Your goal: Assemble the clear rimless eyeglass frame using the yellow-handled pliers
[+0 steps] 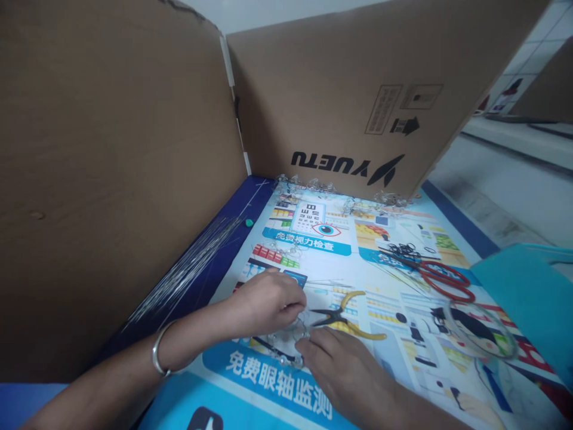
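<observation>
My left hand (pixel 271 301) has its fingers curled together in a pinch at one side of a small beaded wire piece (pixel 284 359). On the piece's near right side, the fingers of my right hand (pixel 340 364) are also closed. Clear beads and thin wire show between the two hands; the fingertips partly hide them. Just beyond my right hand lie pliers (pixel 335 318) with yellow handles, their jaws spread apart and pointing left. Further right, red-handled scissors (pixel 447 280) rest on the printed sheet.
Cardboard walls (pixel 340 101) stand behind and on the left. A bundle of thin wires (pixel 188 269) lies along the left wall. Clear beaded pieces (pixel 308 184) line the back. Black wire loops (pixel 403 251), a round clear dish (pixel 481 331) and a turquoise container (pixel 528 298) are at right.
</observation>
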Demonstrator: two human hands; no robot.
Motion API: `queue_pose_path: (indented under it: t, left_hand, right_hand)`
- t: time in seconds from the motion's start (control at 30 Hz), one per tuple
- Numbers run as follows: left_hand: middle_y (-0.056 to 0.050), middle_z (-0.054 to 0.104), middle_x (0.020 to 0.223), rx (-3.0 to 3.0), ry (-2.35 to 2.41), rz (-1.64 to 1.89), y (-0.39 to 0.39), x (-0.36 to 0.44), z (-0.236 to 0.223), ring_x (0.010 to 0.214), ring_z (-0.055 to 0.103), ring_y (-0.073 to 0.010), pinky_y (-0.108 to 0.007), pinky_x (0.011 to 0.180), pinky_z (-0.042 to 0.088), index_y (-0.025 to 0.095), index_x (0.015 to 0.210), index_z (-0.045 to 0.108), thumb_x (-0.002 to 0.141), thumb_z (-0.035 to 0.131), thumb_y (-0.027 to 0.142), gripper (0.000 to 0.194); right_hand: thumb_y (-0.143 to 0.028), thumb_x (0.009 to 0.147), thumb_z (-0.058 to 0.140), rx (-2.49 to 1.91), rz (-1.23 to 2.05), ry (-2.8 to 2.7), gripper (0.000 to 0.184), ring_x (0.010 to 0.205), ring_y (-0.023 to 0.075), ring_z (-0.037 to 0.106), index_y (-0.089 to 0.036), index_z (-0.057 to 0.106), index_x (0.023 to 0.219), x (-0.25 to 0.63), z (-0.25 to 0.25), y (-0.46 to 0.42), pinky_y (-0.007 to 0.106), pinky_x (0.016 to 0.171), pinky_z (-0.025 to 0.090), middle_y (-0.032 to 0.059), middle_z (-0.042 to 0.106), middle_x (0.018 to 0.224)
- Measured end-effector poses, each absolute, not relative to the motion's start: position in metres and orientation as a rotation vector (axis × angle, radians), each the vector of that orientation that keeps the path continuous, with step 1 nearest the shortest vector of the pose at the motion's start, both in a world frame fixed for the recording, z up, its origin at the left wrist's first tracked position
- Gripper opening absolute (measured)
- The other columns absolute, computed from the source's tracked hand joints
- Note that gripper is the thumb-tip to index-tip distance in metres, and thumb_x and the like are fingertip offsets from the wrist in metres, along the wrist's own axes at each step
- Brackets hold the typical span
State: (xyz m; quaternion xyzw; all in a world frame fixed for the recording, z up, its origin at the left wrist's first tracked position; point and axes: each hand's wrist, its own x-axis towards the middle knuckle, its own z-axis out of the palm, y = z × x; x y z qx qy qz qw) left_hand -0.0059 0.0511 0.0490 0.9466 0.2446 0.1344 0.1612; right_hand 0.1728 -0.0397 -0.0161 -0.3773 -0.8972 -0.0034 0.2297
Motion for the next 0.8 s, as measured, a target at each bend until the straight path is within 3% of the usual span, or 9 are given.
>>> queue_pose_path:
  t: [0.6,0.8]
  left_hand:
    - [-0.002,0.061,0.063,2.932,0.683,0.123,0.0497,-0.0071,0.0573,0.064,0.056,-0.0155,-0.026,0.059,0.039,0.017,0.062,0.062,0.082,0.052,0.016,0.022]
    - [-0.004,0.069,0.080,2.778,0.729,0.198,0.0504,-0.0067,0.0501,0.076,0.062,-0.0172,-0.027,0.067,0.044,0.018,0.087,0.066,0.086,0.051,0.020,0.016]
  right_hand:
    - [-0.005,0.084,0.036,-0.981,-0.094,-2.491,0.028,0.069,0.0158,0.056,-0.015,0.054,0.103,0.1731,-0.0158,-0.0429,0.028,0.062,0.045,0.0059,0.064,0.085]
    - [-0.005,0.084,0.037,-0.964,-0.148,-2.474,0.026,0.067,0.0164,0.058,-0.014,0.053,0.102,0.1728,-0.0172,-0.0422,0.028,0.060,0.046,0.0056,0.064,0.081]
